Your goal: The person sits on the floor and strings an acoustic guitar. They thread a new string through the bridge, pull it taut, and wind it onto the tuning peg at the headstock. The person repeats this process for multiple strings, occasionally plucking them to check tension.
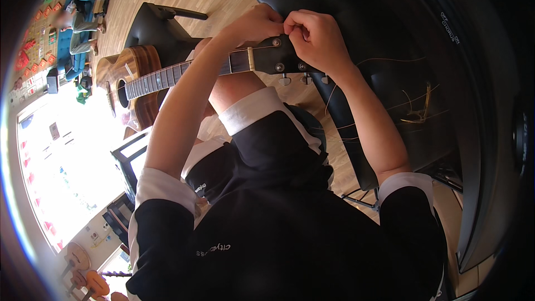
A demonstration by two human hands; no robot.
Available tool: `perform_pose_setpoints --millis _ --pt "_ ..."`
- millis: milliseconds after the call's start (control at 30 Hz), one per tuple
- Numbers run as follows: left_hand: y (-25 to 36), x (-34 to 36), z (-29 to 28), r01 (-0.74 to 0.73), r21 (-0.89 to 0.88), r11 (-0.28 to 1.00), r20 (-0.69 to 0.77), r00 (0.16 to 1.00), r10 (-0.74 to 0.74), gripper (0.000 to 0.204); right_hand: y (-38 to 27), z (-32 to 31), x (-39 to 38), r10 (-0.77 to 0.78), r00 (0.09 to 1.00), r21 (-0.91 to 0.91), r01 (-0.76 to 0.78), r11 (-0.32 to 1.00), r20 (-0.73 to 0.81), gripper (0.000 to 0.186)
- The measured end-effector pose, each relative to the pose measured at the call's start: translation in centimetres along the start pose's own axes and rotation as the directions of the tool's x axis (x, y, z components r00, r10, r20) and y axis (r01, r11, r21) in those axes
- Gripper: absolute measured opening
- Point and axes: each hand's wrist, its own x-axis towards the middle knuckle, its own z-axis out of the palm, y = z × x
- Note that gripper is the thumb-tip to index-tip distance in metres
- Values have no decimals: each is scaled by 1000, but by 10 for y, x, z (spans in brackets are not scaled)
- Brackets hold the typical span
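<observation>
An acoustic guitar (pixel 146 81) lies across my legs, its body to the left and its black headstock (pixel 272 58) to the right. At the headstock's far edge my left hand (pixel 259 24) is closed, fingertips pinched. My right hand (pixel 319 38) curls beside it in a pinch over the headstock, almost touching the left fingertips. Whatever the fingers hold is too small or hidden. Metal tuning pegs (pixel 305 79) stick out along the near edge. One string runs over the pale nut (pixel 251 59) to a post; a thin copper-coloured string (pixel 384 59) trails right from behind my right wrist.
A black padded seat (pixel 365 117) stands under the headstock, with a tangle of loose strings (pixel 419 112) on it. Another black chair (pixel 159 25) is behind the guitar. Dark equipment with a knob (pixel 519 134) curves along the right. A person (pixel 81 25) sits at the far left.
</observation>
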Motion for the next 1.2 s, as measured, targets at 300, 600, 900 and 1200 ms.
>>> perform_pose_setpoints --millis 300,600,900,1200 --pt "4 -12 -18 -73 -267 961 119 987 108 23 -1 -1 0 -7 1000 20 7 1000 -15 3" --pt "10 -19 -18 -54 -319 946 74 994 82 22 0 0 0 -13 1000 30 14 999 -26 5" --pt "10 -9 -14 58 -98 993 129 991 -45 20 2 -1 -1 -16 1000 13 16 1000 -22 6" --pt "-7 -9 -20 -31 -496 868 208 966 153 19 2 1 -1 -8 999 55 11 998 -51 8"
